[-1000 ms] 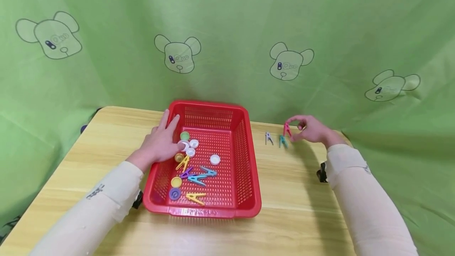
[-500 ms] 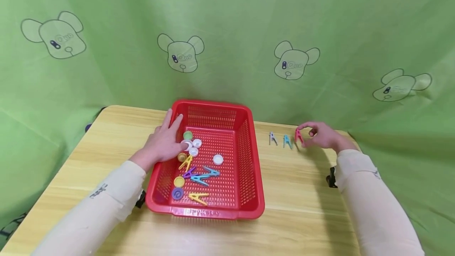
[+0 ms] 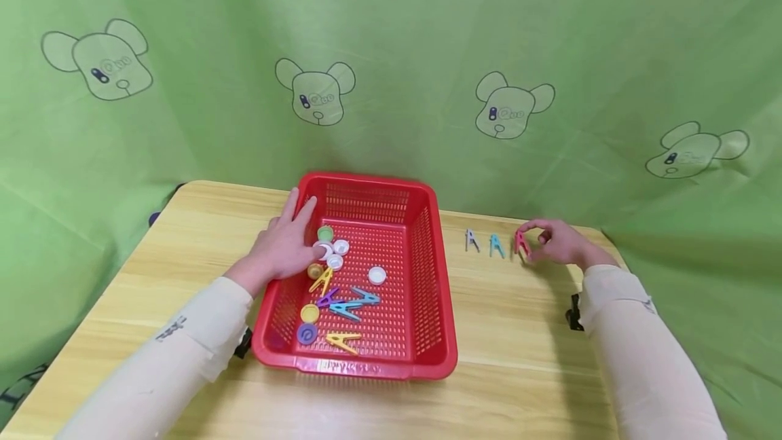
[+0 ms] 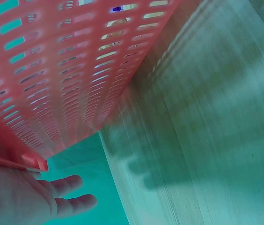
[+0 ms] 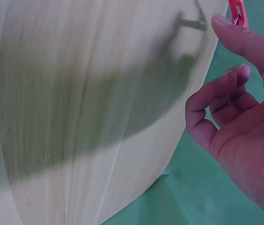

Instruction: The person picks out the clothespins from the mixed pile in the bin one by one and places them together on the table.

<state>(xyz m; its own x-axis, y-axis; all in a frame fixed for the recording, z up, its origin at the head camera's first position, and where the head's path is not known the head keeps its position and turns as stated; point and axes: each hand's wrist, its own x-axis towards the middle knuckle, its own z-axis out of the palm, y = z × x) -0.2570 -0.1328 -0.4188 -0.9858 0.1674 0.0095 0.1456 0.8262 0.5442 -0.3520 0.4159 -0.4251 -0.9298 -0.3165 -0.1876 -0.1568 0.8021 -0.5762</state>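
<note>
A red perforated basket (image 3: pixel 360 367) stands mid-table and holds several bottle caps (image 3: pixel 377 275) and clothespins (image 3: pixel 354 303). My left hand (image 3: pixel 292 229) rests with straight fingers over the basket's left rim, next to a green cap (image 3: pixel 325 232). In the left wrist view the left hand (image 4: pixel 52 197) sits under the basket's wall (image 4: pixel 66 70). To the right, my right hand (image 3: pixel 530 242) pinches a red clothespin (image 3: pixel 521 243) that stands on the table beside a blue one (image 3: pixel 497 245) and a grey one (image 3: pixel 471 240). The right wrist view shows the right hand (image 5: pixel 235 93) with curled fingers at the red clothespin (image 5: pixel 237 10).
The wooden table (image 3: pixel 507 331) ends close behind the row of clothespins and just right of my right hand. A green cloth (image 3: pixel 391 53) with cartoon prints hangs behind and around it. A small black fitting (image 3: pixel 573 311) sits at the table's right edge.
My right hand carried the red clothespin rightward and down, from above the blue one to the table at the row's right end. My left hand stayed on the basket rim.
</note>
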